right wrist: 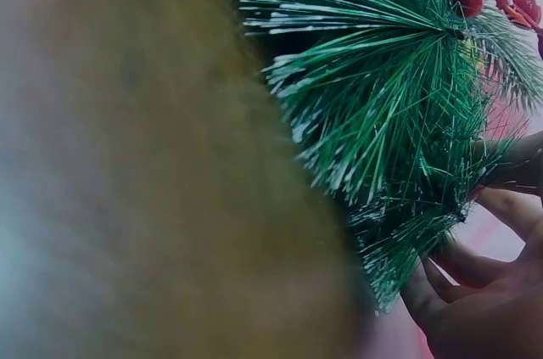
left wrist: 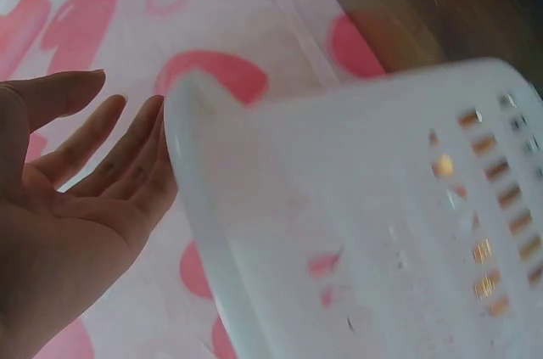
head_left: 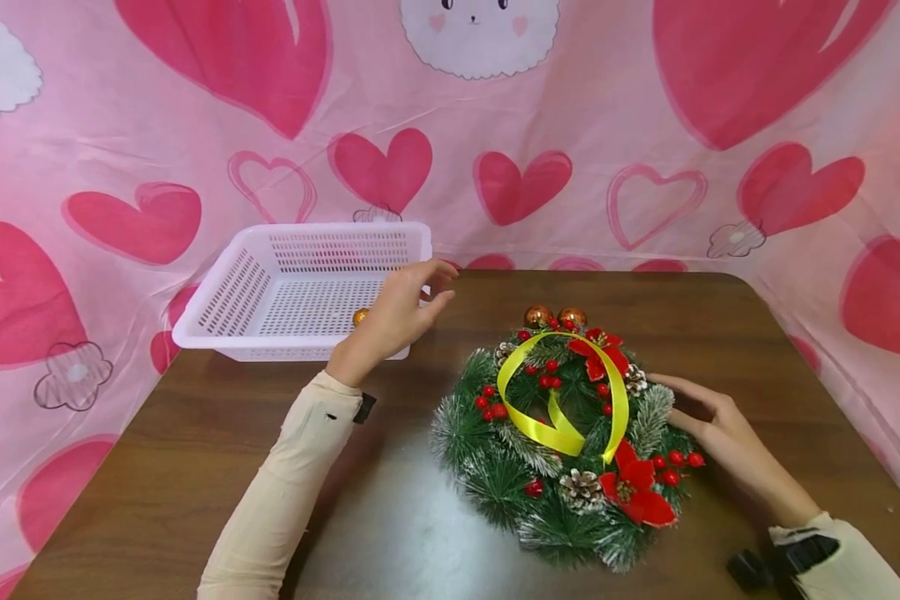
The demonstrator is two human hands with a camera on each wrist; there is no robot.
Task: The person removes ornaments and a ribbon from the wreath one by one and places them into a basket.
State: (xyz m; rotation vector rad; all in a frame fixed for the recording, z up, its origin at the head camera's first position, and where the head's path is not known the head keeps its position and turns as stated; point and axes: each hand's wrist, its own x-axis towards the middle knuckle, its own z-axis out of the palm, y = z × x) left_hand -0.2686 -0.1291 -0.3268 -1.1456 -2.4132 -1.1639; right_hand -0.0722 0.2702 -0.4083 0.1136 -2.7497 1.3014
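Note:
A green Christmas wreath [head_left: 495, 492] with frosted tips, red berries, pinecones and red poinsettia flowers lies on the table. A loop of yellow ribbon [head_left: 618, 408] stands up from it, and two shiny orange-gold balls [head_left: 537, 316] show at its far edge. My right hand [head_left: 727, 437] holds the wreath's right side, its fingertips partly hidden in the greenery [right wrist: 399, 104]. Over the right rim of a white plastic basket [head_left: 221, 346], my left hand [head_left: 401, 304] hovers with nothing in it. Its relaxed fingers [left wrist: 119, 151] are right beside the rim in the left wrist view.
One small gold ball [head_left: 360, 317] lies inside the basket, partly covered by the left hand. The basket stands at the back left of the brown wooden table [head_left: 157, 467]. A pink cloth [head_left: 450, 108] with hearts hangs behind and along the sides.

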